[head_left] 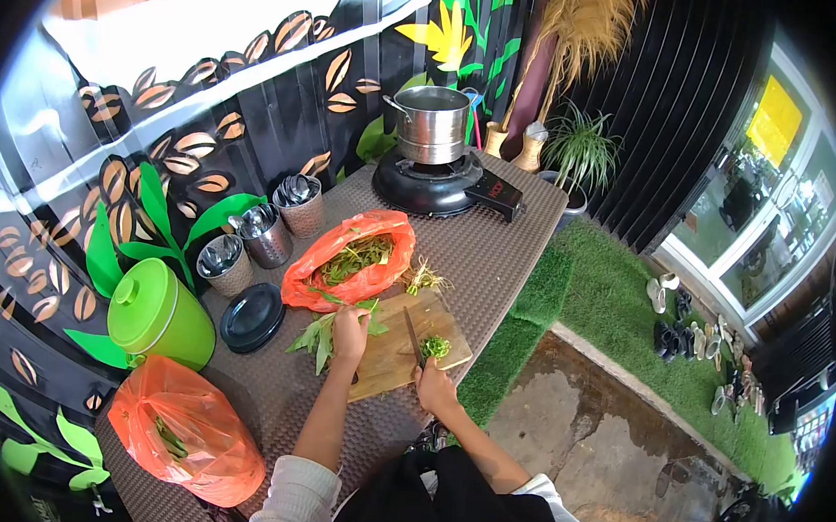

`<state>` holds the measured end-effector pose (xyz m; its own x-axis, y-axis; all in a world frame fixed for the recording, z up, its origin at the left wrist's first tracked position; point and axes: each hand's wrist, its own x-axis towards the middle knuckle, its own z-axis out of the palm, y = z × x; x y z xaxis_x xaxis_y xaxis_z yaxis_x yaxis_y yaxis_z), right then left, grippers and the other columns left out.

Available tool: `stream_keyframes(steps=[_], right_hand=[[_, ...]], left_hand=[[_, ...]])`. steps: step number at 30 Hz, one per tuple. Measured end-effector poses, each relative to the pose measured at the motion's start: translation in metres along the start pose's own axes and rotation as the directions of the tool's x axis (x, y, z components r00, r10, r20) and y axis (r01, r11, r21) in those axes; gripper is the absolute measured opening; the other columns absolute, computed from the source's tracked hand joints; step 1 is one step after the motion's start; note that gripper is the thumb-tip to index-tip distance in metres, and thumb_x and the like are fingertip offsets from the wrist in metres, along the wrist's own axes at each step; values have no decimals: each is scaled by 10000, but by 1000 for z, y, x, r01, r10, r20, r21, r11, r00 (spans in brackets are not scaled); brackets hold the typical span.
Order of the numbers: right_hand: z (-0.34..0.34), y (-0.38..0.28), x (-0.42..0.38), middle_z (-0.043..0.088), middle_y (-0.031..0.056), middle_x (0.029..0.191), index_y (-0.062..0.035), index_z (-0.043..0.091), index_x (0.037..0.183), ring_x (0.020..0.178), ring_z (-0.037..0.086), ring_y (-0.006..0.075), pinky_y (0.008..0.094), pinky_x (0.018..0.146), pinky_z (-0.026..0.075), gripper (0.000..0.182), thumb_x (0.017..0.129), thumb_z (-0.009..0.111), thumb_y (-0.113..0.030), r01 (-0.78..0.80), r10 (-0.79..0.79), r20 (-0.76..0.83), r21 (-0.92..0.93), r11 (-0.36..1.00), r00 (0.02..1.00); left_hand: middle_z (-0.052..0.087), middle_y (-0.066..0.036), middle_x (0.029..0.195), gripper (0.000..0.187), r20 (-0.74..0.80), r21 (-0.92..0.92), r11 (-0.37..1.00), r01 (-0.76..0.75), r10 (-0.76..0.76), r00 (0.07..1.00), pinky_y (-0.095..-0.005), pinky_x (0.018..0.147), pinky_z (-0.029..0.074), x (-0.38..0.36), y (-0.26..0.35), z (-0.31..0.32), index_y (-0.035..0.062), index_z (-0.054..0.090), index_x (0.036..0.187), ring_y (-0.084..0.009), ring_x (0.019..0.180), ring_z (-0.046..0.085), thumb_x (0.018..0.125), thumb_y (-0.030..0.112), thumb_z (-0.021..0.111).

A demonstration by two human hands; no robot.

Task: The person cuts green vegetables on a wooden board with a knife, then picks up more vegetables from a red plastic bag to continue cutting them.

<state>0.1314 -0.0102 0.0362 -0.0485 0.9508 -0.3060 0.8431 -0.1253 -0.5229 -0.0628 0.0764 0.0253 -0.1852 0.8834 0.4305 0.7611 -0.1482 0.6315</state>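
Note:
My left hand [349, 333] is closed around a bunch of leafy greens [317, 339] at the left side of the wooden cutting board [389, 363]. Long leaves stick out past my fingers over the tabletop. My right hand [435, 390] grips a knife [412, 334] at the board's near right edge, its blade pointing away from me across the board. A small heap of chopped greens [435, 347] lies just right of the blade. Beyond the board sits an open orange plastic bag [354, 262] with more greens inside. Some pale root ends [425, 277] lie beside that bag.
A steel pot [431, 129] stands on a black portable stove [427, 188] at the far end. Along the wall are cutlery holders [266, 236], dark plates [252, 318] and a lidded green bucket [162, 314]. Another orange bag [189, 433] sits near left. The table edge [521, 281] drops off right.

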Motion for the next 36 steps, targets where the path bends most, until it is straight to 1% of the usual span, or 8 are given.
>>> stream_keyframes(steps=[8,11,21,23,26,30,35,36], right_hand=[[0,0,1,611,295,887,27,400,1092,864,607,446,513,788,476,401,931,383,-340,-3,3,-21,15,1000,1000],[0,0,2,614,289,875,26,402,1091,858,610,445,514,779,479,401,932,383,-341,-13,13,-16,6,1000,1000],[0,1,1,603,309,879,37,406,1072,859,601,458,524,764,479,393,932,389,-330,4,-3,-27,10,1000,1000],[0,2,1,590,333,891,46,411,1057,867,588,475,534,769,471,390,932,390,-323,15,-14,-25,32,999,1000],[-3,5,6,591,333,872,50,414,1055,856,585,481,536,762,469,384,933,395,-314,46,-46,-23,15,999,999],[0,6,6,590,333,871,48,408,1058,856,582,483,540,764,461,382,931,403,-312,136,-134,-25,77,988,991],[16,0,-6,589,334,824,66,414,1054,820,589,472,548,733,459,382,932,410,-296,203,-202,-19,104,974,979],[12,-2,-8,590,333,825,66,412,1058,819,589,474,550,735,458,384,932,410,-296,143,-141,-31,79,987,990]], left_hand=[[656,-166,742,193,1,-201,975,99,-101,995,-309,590,496,6,-16,23,-41,670,883,-228,644,651,691,-42,688],[653,-169,713,198,35,-112,992,49,-46,998,-303,560,492,7,-35,34,-35,670,887,-222,601,641,692,-19,699],[648,-158,791,100,-127,-39,996,-78,73,989,-335,677,474,11,-14,18,-27,634,814,-262,724,633,747,35,677],[639,-178,797,123,-56,-286,958,7,-24,998,-384,692,471,14,3,5,-37,617,858,-330,740,607,763,34,648],[648,-187,839,133,6,-323,946,22,-22,1000,-373,708,475,13,24,-16,-45,626,880,-333,783,627,776,36,640],[643,-202,840,145,85,-252,966,-63,87,993,-387,710,470,-8,26,-22,-31,651,879,-340,792,624,782,76,643],[643,-198,817,149,192,-143,990,12,16,981,-376,695,474,-40,15,-20,-14,661,852,-333,770,623,771,111,661],[647,-185,801,145,214,-104,994,18,4,977,-364,683,477,-44,17,-20,-3,668,834,-322,765,628,763,123,674]])
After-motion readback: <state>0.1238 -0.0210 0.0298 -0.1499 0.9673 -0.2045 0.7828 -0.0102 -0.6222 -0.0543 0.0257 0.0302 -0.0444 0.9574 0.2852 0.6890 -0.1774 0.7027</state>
